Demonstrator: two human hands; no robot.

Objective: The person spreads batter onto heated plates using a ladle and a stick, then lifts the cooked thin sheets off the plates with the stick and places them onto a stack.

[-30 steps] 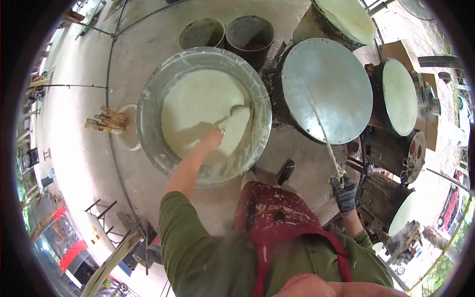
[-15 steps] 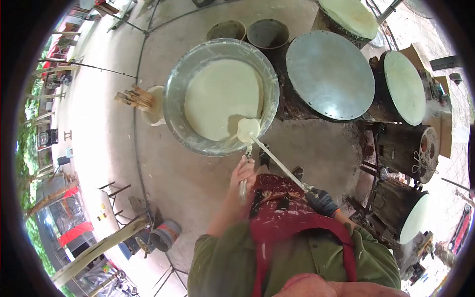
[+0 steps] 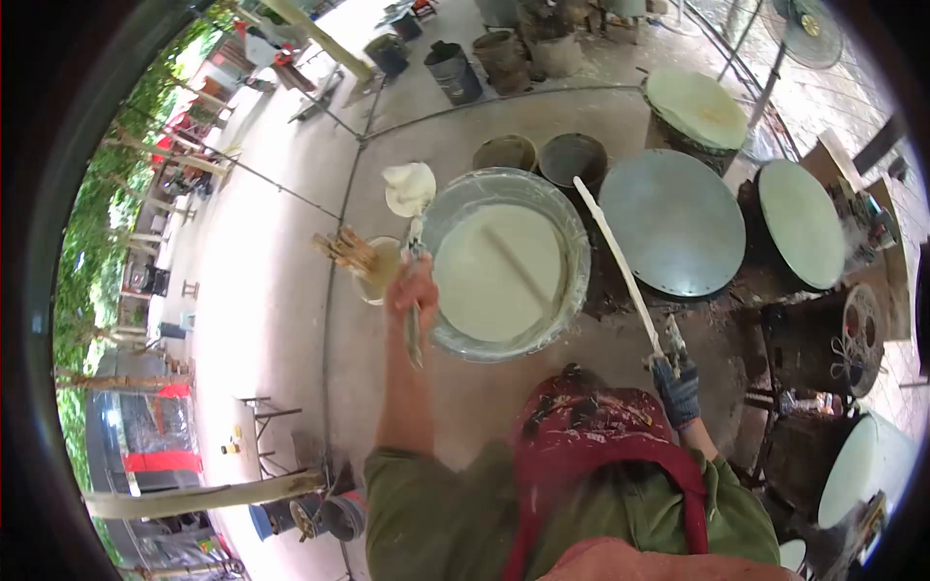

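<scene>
Left hand (image 3: 414, 290) grips full ladle (image 3: 410, 189) (raised beside basin (image 3: 572, 290)); gloved right hand (image 3: 675, 380) grips stick (image 3: 617, 261). Tilt could spill batter.

I count 1 wide metal basin (image 3: 577, 254) of pale batter, 2 small buckets (image 3: 505, 151) just behind it, and 1 ladle (image 3: 410, 190) and 1 long stick (image 3: 620, 266) in the air. Round the person stand 4 round drum tops: 1 bare grey disc (image 3: 675, 223) and 3 pale coated discs (image 3: 802, 225). There is also 1 pot of wooden sticks (image 3: 380, 276), 1 standing fan (image 3: 808, 31), and 2 hands, 1 bare (image 3: 414, 289) and 1 gloved (image 3: 677, 388)
</scene>
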